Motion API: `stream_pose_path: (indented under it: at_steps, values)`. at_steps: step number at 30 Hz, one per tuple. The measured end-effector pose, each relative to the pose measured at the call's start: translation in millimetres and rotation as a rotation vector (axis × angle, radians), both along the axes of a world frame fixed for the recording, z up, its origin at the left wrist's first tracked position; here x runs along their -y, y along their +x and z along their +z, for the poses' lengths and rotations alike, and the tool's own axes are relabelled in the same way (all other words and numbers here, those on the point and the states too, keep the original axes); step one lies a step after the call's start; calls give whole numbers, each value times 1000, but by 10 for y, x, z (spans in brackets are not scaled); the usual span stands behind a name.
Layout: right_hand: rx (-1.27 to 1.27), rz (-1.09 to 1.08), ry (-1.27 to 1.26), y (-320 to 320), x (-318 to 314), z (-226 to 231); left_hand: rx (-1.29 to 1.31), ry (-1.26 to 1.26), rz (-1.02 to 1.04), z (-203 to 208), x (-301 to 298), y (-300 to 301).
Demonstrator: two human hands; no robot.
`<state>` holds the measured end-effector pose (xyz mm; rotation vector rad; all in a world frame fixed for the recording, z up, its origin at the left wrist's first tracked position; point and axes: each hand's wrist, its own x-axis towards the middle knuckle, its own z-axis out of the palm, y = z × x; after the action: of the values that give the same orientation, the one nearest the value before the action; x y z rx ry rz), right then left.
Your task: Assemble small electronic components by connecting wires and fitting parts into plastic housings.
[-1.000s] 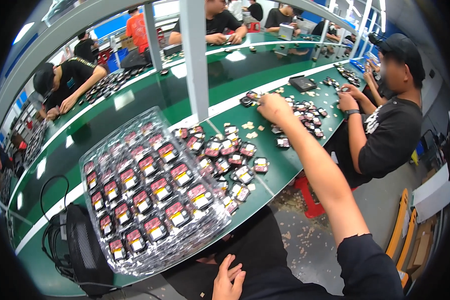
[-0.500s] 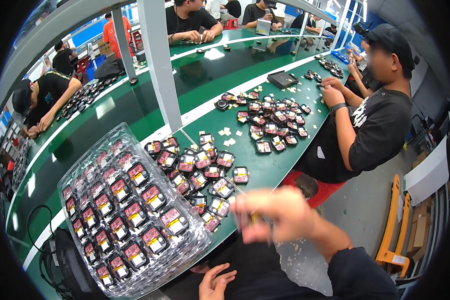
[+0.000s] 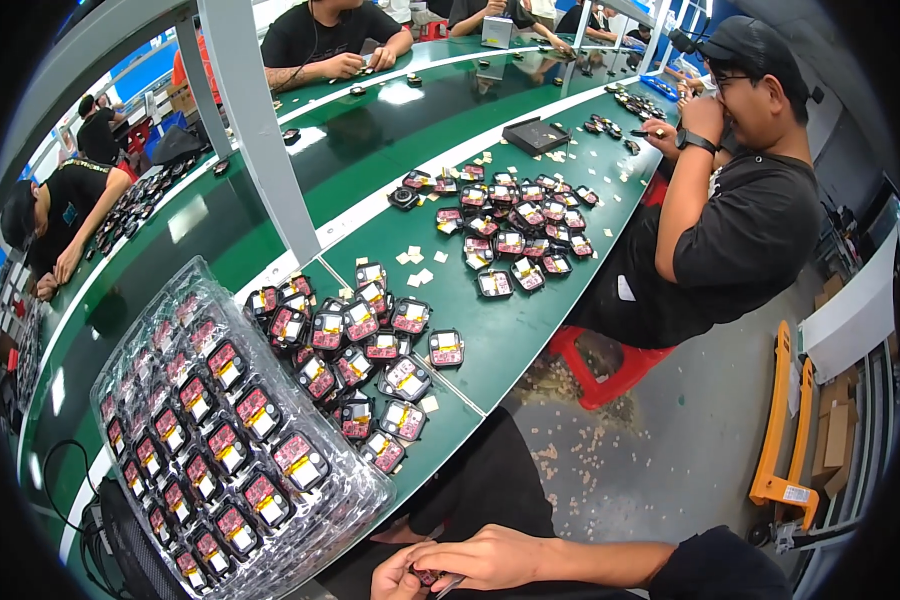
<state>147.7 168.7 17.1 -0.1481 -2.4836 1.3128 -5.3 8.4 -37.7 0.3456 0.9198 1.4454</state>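
Low in the view, over my lap, both my hands meet around a small black housing with a red circuit board (image 3: 427, 577). My left hand (image 3: 392, 578) is closed on its left side. From the right, my right hand (image 3: 495, 558) reaches over it with fingers closed at the same piece; a thin silvery edge shows under those fingers, its kind unclear. Most of the piece is covered by fingers. Similar watch-like housings (image 3: 360, 320) with white patches and yellow tape lie heaped on the green table ahead. A clear plastic tray stack (image 3: 355, 500) holds rows of them at the left.
Another heap of housings (image 3: 510, 243) and a black tray (image 3: 536, 136) are farther along the table (image 3: 450, 390). A grey post (image 3: 260, 140) rises beyond the near heap. A co-worker (image 3: 740, 220) sits at the right by a red stool (image 3: 595, 370). A yellow pallet jack (image 3: 785, 430) stands behind.
My right hand has come down from above the table edge to my lap, carrying a small piece. My left hand, open before, has closed on it. The view has shifted.
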Motion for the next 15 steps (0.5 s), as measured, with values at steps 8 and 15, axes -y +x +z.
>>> stream_pose_path:
  at_steps: [8, 15]
  values:
    - [-56, -131, -196, -92, -168, 182, 116, 86, 170, 93, -89, 41]
    - [-13, -290, -341, -246, -27, 195, 168, 89, 250, 68, -143, 110]
